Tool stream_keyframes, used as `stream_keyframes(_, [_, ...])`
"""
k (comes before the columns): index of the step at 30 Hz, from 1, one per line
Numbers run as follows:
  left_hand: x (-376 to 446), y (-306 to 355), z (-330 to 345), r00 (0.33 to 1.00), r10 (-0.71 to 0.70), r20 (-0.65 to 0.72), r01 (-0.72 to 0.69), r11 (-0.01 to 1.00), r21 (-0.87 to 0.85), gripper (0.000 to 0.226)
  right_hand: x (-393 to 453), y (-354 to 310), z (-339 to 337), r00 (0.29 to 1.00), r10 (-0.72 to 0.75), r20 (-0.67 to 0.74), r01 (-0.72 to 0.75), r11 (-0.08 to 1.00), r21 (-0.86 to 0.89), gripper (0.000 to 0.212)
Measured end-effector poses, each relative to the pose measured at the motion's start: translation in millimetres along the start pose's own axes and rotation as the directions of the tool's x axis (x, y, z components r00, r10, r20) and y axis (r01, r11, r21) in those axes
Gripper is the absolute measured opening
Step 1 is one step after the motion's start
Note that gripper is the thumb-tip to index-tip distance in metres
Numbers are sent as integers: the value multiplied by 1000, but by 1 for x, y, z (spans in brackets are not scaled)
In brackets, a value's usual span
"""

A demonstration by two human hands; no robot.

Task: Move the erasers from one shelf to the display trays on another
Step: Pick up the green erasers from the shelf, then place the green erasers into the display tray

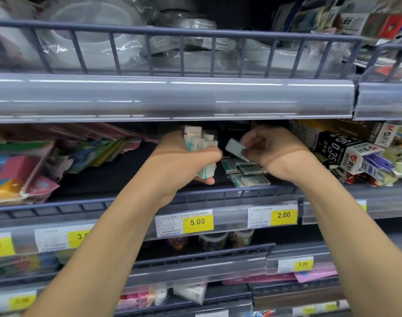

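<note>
Behind the shelf's front rail [218,194], loose erasers [245,172] are piled near its edge. A bunch of erasers [198,140] is gripped in the left hand [181,161]; one eraser [235,148] is pinched by the right hand [271,149].

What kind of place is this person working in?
Most likely a stationery aisle in a shop: tiered shelves with yellow price tags, boxed pen refills, and small erasers loose on the shelf.
</note>
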State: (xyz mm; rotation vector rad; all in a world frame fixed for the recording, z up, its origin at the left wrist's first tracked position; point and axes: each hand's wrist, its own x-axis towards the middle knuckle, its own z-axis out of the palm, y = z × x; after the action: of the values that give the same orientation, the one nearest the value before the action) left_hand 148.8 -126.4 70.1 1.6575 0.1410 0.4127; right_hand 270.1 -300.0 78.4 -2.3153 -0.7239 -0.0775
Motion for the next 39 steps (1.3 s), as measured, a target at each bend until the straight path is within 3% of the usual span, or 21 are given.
stream_keyframes(2, [-13, 2, -7, 999, 35, -30, -36, 999, -21, 21, -17, -7, -1, 997, -71, -20, 73, 974, 213, 27])
stream_keyframes(4, [-26, 4, -15, 997, 66, -30, -68, 996, -50, 17, -37, -15, 2, 989, -146, -28, 146, 922, 358, 26])
stream_keyframes(6, [-41, 1, -23, 997, 82, -15, -83, 992, -95, 8, -56, -19, 11, 983, -181, -17, 165, 846, 506, 23])
stream_keyframes(8, [-59, -5, -34, 997, 74, -26, -77, 988, -133, 15, -74, -17, 23, 979, -204, 2, 158, 766, 623, 26])
stream_keyframes(10, [-81, -15, -43, 997, 49, -51, -56, 987, -147, 31, -93, -11, 37, 970, -242, 25, 160, 713, 682, 26])
stream_keyframes(14, [-132, -52, -56, 994, -48, -97, 31, 985, -171, 31, -135, 13, 71, 965, -248, 82, 104, 654, 749, 26])
stream_keyframes(17, [-171, -100, -61, 951, -245, -191, 206, 958, -200, 37, -167, 38, 107, 944, -194, 268, -78, 656, 751, 27])
stream_keyframes(19, [-199, -142, -59, 879, -395, -266, 348, 914, -209, 42, -188, 59, 139, 888, -105, 447, -274, 661, 699, 27])
stream_keyframes(22, [-254, -212, -49, 720, -606, -337, 534, 795, -289, 40, -224, 99, 193, 747, 60, 662, -545, 626, 558, 22])
stream_keyframes(25, [-322, -270, -30, 521, -763, -382, 648, 645, -405, 36, -266, 145, 235, 600, 167, 783, -669, 641, 376, 26])
stream_keyframes(28, [-391, -299, -7, 333, -845, -418, 670, 525, -526, 40, -302, 186, 258, 485, 257, 836, -708, 676, 203, 22])
stream_keyframes(30, [-432, -306, 8, 238, -867, -437, 655, 476, -587, 30, -320, 206, 266, 427, 297, 854, -713, 691, 116, 22])
stream_keyframes(33, [-476, -299, 24, 148, -882, -447, 600, 440, -668, 17, -336, 218, 278, 357, 299, 885, -677, 735, 25, 21])
stream_keyframes(36, [-502, -286, 27, 96, -877, -471, 514, 449, -731, 21, -340, 202, 298, 334, 265, 904, -637, 771, 10, 18])
stream_keyframes(39, [-528, -279, 17, -6, -848, -529, 447, 471, -760, 28, -337, 160, 327, 321, 183, 929, -598, 800, 49, 15])
